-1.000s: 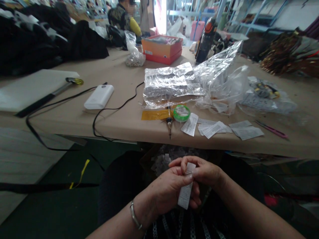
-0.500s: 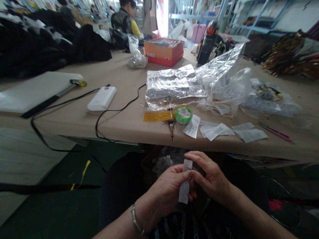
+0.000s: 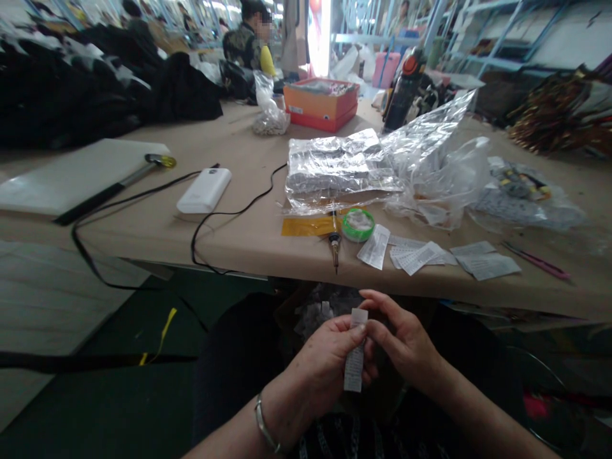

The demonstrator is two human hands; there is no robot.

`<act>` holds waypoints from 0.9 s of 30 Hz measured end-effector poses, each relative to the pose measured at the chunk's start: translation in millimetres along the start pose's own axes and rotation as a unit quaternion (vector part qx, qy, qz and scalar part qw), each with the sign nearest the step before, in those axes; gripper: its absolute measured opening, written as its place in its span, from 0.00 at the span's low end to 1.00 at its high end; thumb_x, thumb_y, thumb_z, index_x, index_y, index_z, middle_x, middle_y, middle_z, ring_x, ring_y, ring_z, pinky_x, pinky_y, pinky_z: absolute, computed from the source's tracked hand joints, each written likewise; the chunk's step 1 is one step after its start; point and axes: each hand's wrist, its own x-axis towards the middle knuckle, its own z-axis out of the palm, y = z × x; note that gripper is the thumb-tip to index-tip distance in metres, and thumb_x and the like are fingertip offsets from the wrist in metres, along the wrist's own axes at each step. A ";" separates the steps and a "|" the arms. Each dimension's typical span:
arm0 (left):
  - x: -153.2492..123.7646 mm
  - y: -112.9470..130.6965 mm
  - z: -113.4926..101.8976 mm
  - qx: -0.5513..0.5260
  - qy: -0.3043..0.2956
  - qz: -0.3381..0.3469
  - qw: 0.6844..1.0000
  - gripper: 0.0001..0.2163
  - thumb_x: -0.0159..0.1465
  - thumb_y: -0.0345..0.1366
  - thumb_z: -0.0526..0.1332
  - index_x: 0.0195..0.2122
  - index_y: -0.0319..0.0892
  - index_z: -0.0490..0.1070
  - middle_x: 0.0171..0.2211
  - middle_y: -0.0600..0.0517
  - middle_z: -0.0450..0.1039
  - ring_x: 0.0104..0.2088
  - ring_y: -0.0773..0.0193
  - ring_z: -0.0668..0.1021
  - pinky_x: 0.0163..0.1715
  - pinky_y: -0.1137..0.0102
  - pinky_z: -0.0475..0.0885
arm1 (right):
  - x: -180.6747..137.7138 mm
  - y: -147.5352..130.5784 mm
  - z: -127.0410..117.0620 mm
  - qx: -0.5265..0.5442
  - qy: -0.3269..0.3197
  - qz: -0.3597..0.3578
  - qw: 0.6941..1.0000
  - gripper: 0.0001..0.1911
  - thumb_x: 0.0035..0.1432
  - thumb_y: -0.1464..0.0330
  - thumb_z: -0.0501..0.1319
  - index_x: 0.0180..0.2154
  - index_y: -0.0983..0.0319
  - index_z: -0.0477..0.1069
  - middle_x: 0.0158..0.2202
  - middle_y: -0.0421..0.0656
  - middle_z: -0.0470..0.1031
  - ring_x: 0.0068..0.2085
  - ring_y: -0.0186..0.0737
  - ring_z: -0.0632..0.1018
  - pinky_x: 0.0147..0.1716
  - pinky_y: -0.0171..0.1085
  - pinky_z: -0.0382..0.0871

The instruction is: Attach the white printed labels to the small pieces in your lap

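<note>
"How many of each?"
"One printed strip (image 3: 353, 375) in hand; around it, one green tub (image 3: 358, 224) at twelve o'clock, one pair of pink tweezers (image 3: 546, 265) at two, one white box (image 3: 204, 191) between ten and eleven. The slips (image 3: 417, 257) on the table (image 3: 253, 245) at one o'clock overlap, so I can't count them."
"And the strip?"
"White, narrow, running twelve to six; its small print is blurred. Over the lap, the left hand (image 3: 326, 357) pinches it under the thumb. The right hand (image 3: 406, 338) is loosely spread, thumb at its edge, contact unclear."
</note>
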 end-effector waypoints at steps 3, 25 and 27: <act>-0.3 1.0 0.2 0.009 0.014 0.014 1.000 0.10 0.56 0.40 0.62 0.28 0.38 0.66 0.20 0.55 0.64 0.17 0.71 0.70 0.17 0.76 0.63 | 7.3 -1.7 1.9 0.119 0.007 0.081 0.990 0.11 0.57 0.61 0.59 0.37 0.61 0.68 0.31 0.40 0.73 0.32 0.35 0.75 0.34 0.33 0.68; 5.7 43.0 -22.1 0.307 0.228 0.292 0.877 0.06 0.57 0.36 0.61 0.31 0.40 0.75 0.28 0.51 0.75 0.30 0.64 0.73 0.33 0.74 0.66 | 61.8 -17.3 19.7 0.069 0.028 0.053 0.996 0.11 0.51 0.62 0.58 0.26 0.64 0.67 0.22 0.37 0.64 0.26 0.31 0.64 0.26 0.31 0.59; 7.8 45.5 -23.3 0.322 0.232 0.307 0.865 0.06 0.58 0.36 0.61 0.30 0.40 0.75 0.27 0.51 0.75 0.29 0.64 0.73 0.32 0.74 0.67 | 64.6 -15.7 21.2 0.055 0.035 0.038 0.997 0.10 0.52 0.63 0.58 0.26 0.63 0.68 0.22 0.37 0.65 0.26 0.32 0.65 0.27 0.31 0.60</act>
